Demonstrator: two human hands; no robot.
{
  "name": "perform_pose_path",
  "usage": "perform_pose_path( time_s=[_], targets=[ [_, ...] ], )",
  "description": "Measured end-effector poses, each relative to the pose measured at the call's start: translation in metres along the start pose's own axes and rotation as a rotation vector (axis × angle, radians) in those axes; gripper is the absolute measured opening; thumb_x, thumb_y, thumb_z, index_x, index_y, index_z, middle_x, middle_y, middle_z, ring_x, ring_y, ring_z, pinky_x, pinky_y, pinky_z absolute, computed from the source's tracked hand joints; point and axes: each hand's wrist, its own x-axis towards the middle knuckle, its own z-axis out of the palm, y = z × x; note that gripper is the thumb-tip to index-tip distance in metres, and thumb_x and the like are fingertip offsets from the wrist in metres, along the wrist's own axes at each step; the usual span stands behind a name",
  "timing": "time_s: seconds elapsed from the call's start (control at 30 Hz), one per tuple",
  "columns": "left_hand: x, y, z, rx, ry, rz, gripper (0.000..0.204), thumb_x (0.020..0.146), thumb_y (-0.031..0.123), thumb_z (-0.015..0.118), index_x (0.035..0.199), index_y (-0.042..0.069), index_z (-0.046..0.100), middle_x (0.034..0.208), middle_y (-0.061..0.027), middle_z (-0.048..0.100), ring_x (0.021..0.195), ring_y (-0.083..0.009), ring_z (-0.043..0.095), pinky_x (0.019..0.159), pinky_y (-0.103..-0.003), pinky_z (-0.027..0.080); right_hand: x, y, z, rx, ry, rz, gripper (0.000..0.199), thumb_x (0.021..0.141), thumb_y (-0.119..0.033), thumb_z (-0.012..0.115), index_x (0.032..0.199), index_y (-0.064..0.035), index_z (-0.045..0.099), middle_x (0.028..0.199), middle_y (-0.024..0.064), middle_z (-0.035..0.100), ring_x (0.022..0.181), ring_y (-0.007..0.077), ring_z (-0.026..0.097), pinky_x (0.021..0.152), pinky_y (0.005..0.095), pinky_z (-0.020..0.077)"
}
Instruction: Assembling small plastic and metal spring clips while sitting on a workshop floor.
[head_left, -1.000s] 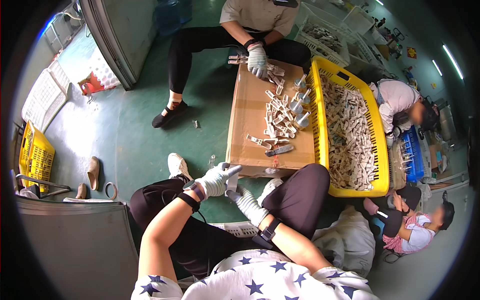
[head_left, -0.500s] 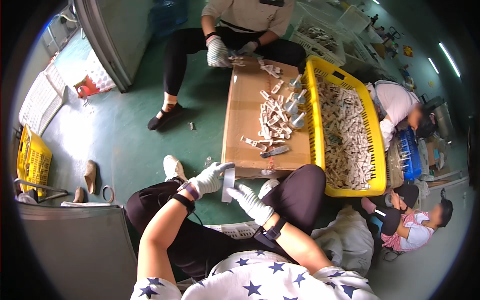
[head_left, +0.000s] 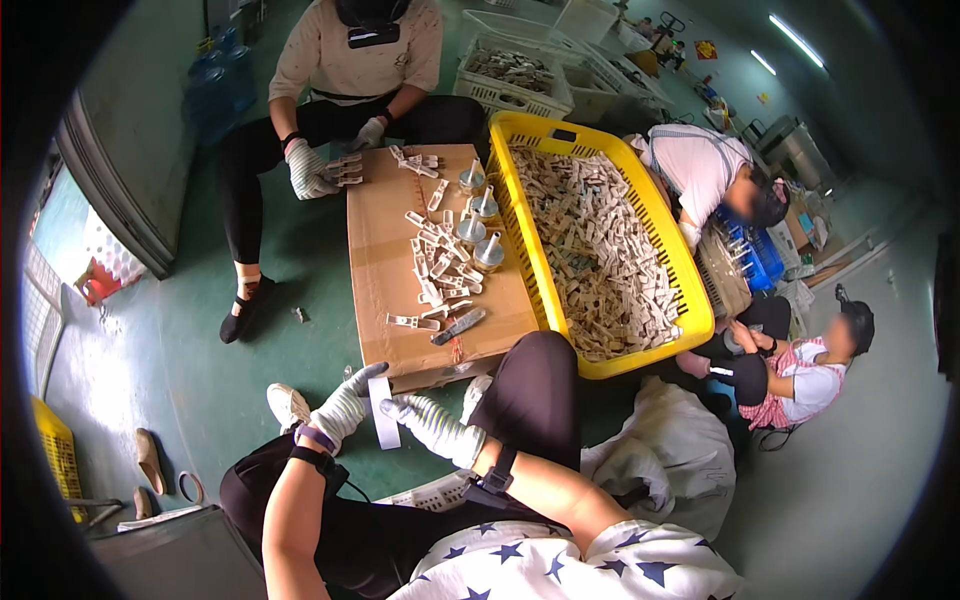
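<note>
Near the front edge of the cardboard box, a narrow white strip [head_left: 384, 425] hangs between my hands. My left hand [head_left: 343, 408], in a striped knit glove, pinches it by its upper end. My right hand [head_left: 438, 428], gloved the same way, has its fingertips closed on the strip's side; the thumb is partly hidden. Just beyond, on the cardboard box [head_left: 385, 250], lie a dark grey knife-like tool [head_left: 459, 327] and a loose pile of beige clips [head_left: 440, 258]. Several small round pots with upright stems [head_left: 488, 253] stand to their right.
A yellow basket [head_left: 700, 325] full of similar clips flanks the box on the right. Opposite, a person's gloved hand [head_left: 308, 170] is beside clips at the far corner. A white sack [head_left: 665, 455] lies by my right knee; other people work farther right.
The view has swung right, so box and basket appear farther left. My hands keep the white strip between them. The opposite person's gloved hand has shifted beside a row of clips.
</note>
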Motion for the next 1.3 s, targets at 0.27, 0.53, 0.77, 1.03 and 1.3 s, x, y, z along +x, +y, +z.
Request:
perform_pose_path(
  time_s=[0.27, 0.53, 0.77, 1.03, 1.3],
  targets=[
    [0.004, 0.006, 0.002, -0.369, 0.054, -0.121, 0.062, 0.080, -0.010, 0.069, 0.135, 0.011, 0.051, 0.111, -0.0053, 0.062, 0.100, -0.0151, 0.060, 0.088, -0.031, 0.053, 0.000, -0.005, -0.002, 0.034, -0.018, -0.004, 0.026, 0.098, -0.026, 0.057, 0.106, -0.0040, 0.067, 0.095, -0.0014, 0.065, 0.090, 0.0075, 0.055, 0.082, 0.0256, 0.0454],
    [0.005, 0.039, 0.013, -0.572, 0.093, -0.339, 0.039, 0.087, -0.003, 0.063, 0.124, 0.006, 0.057, 0.110, -0.0103, 0.065, 0.097, -0.0204, 0.065, 0.085, -0.034, 0.056, 0.000, -0.030, -0.004, 0.032, -0.092, 0.055, 0.031, 0.099, -0.029, 0.056, 0.116, -0.0040, 0.062, 0.102, -0.0022, 0.062, 0.093, 0.0063, 0.053, 0.084, 0.0237, 0.0446],
    [0.001, 0.059, 0.028, -0.656, 0.224, -0.432, 0.014, 0.086, 0.014, 0.068, 0.097, 0.004, 0.067, 0.087, -0.0053, 0.068, 0.070, -0.0153, 0.064, 0.065, -0.028, 0.053, -0.036, -0.105, -0.083, -0.322, -0.089, -0.002, 0.040, 0.095, -0.023, 0.062, 0.130, -0.0043, 0.052, 0.115, 0.0089, 0.064, 0.103, 0.0132, 0.059, 0.089, 0.0283, 0.0488],
    [0.009, 0.076, 0.034, -0.689, 0.242, -0.514, 0.019, 0.084, 0.019, 0.070, 0.089, 0.002, 0.064, 0.076, -0.0039, 0.065, 0.062, -0.0140, 0.060, 0.059, -0.027, 0.051, -0.056, -0.211, -0.279, -0.336, 0.586, -0.022, 0.044, 0.090, -0.026, 0.069, 0.126, -0.0050, 0.054, 0.103, 0.0008, 0.063, 0.091, 0.0089, 0.058, 0.081, 0.0252, 0.0469],
    [0.018, 0.061, 0.023, -0.660, 0.340, -0.541, 0.023, 0.081, 0.013, 0.070, 0.096, -0.003, 0.065, 0.085, -0.0095, 0.067, 0.073, -0.0188, 0.064, 0.071, -0.030, 0.054, -0.027, -0.122, -0.409, -1.416, -0.002, 0.993, 0.105, 0.073, -0.060, 0.072, 0.148, -0.0005, 0.029, 0.148, 0.0235, 0.037, 0.138, 0.0329, 0.037, 0.111, 0.0380, 0.0330]
  ],
)
